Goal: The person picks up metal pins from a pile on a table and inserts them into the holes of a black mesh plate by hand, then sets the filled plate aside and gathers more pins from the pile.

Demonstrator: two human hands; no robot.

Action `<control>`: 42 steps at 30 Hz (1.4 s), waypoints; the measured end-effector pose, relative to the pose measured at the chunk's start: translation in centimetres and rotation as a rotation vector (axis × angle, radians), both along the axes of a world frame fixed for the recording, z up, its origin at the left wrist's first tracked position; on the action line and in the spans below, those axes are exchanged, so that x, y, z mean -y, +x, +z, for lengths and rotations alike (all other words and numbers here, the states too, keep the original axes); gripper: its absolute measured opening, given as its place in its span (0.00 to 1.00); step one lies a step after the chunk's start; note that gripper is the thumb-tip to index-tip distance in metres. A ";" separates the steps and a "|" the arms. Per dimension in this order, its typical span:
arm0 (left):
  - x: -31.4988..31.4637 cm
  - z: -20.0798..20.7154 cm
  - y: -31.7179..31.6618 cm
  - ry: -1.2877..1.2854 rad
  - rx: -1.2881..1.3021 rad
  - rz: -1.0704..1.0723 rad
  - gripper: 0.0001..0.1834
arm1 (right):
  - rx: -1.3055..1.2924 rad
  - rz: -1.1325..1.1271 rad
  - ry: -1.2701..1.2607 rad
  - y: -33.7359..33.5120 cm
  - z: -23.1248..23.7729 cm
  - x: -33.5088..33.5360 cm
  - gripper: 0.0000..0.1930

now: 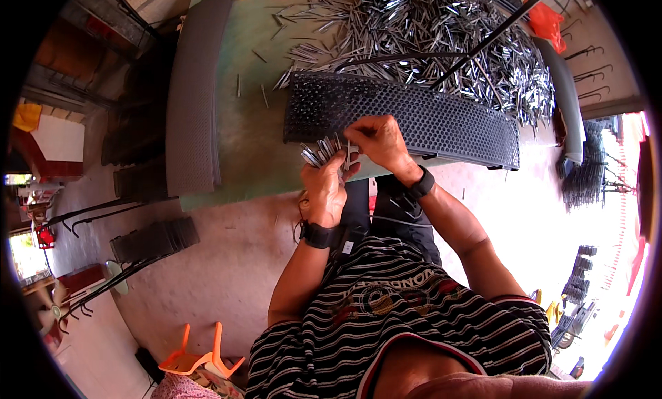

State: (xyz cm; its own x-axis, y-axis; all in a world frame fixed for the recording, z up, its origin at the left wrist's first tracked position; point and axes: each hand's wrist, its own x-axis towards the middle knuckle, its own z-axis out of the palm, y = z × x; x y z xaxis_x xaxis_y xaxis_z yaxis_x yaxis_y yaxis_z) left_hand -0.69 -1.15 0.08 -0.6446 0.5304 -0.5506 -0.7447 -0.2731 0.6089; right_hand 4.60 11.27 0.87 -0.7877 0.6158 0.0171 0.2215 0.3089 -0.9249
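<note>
Pinkish floor point(231, 261), brightest at right

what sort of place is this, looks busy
Probably a small workshop or hand-assembly area: a large heap of slim metal pieces lies on a green-topped table, a black perforated panel sits at its near edge, and dark stacked parts show at left.

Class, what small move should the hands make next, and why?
Perhaps the right hand should draw out one of the metal pieces bunched in the left hand, since it is right beside them and the black perforated panel lies just beyond.
</note>
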 end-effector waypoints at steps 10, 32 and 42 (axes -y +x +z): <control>-1.1 -0.5 -0.3 0.024 -0.035 0.009 0.09 | -0.225 -0.199 0.220 -2.0 0.8 -3.0 0.06; -1.0 -0.2 -0.5 -0.012 -0.027 0.006 0.10 | 0.115 0.015 0.707 -2.5 -0.7 -3.6 0.04; -1.7 -0.3 0.3 0.009 -0.059 -0.013 0.08 | 0.100 0.065 0.003 -0.6 1.3 -2.7 0.05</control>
State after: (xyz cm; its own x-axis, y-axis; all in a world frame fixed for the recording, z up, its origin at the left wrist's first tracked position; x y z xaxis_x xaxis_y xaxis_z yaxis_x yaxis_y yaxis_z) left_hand -0.35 0.59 -0.21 -0.6686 0.5438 -0.5072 -0.7114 -0.2694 0.6491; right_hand 4.02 14.01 2.20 -0.8240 0.5632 -0.0619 0.2917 0.3281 -0.8985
